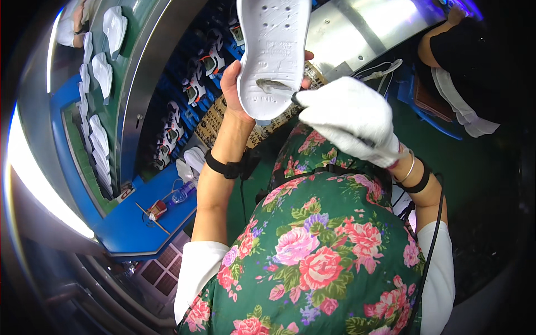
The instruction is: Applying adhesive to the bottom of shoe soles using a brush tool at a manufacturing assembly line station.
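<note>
A white shoe sole (273, 53) is held up at the top centre, its inner face with small holes and moulded marks turned toward me. My bare left hand (235, 92) grips it from behind, thumb along the left edge and fingertips showing at the right edge. In a white knitted glove, my right hand (350, 114) is closed on a small brush (273, 85). The brush's flat, greyish bristles rest on the heel part of the sole. Most of its handle is hidden in the glove; a short dark bit shows at the fingers.
White soles stand along a green conveyor belt (72, 139) at left, by a blue ledge (131, 226) with a plastic bottle (183, 192). Shoe uppers (195, 84) fill a blue rack behind. A metal surface (374, 28) lies beyond; another person's arm (432, 47) shows at far right.
</note>
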### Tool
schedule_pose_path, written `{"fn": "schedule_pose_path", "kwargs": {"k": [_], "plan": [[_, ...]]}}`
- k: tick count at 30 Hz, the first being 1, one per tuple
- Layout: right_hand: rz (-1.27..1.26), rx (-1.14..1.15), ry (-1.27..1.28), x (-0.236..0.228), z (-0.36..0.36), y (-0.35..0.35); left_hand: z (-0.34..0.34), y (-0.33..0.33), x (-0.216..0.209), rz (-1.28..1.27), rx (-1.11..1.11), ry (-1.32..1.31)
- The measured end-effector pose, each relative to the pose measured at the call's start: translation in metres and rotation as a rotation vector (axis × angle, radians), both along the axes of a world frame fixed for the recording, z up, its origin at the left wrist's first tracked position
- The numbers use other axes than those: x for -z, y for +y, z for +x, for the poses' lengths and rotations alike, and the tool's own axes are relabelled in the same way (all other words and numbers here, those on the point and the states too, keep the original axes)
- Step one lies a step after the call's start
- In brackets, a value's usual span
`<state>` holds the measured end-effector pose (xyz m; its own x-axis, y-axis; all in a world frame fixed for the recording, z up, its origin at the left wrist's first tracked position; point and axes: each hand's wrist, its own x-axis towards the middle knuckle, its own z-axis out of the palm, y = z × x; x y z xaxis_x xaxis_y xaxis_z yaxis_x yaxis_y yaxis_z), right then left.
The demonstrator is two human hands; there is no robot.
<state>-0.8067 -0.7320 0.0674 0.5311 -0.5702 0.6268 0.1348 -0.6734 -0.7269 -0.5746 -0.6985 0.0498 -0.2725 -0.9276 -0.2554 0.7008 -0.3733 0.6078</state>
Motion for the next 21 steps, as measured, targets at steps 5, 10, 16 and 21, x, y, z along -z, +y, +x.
{"fn": "schedule_pose_path", "kwargs": {"k": [5,10,16,21], "plan": [[-0.146,-0.068,0.009,0.009,0.002,0.024,0.005,-0.009,-0.002,-0.006,0.121,0.082],[0.281,-0.281,-0.068,-0.001,-0.005,0.016,0.01,-0.013,0.01,-0.133,0.187,0.142],[-0.155,-0.074,0.058,0.0,-0.011,0.007,-0.004,-0.019,-0.001,-0.023,0.176,0.098],[0.165,-0.222,-0.02,-0.003,-0.01,0.018,-0.005,-0.027,0.004,-0.093,0.165,0.118]]}}
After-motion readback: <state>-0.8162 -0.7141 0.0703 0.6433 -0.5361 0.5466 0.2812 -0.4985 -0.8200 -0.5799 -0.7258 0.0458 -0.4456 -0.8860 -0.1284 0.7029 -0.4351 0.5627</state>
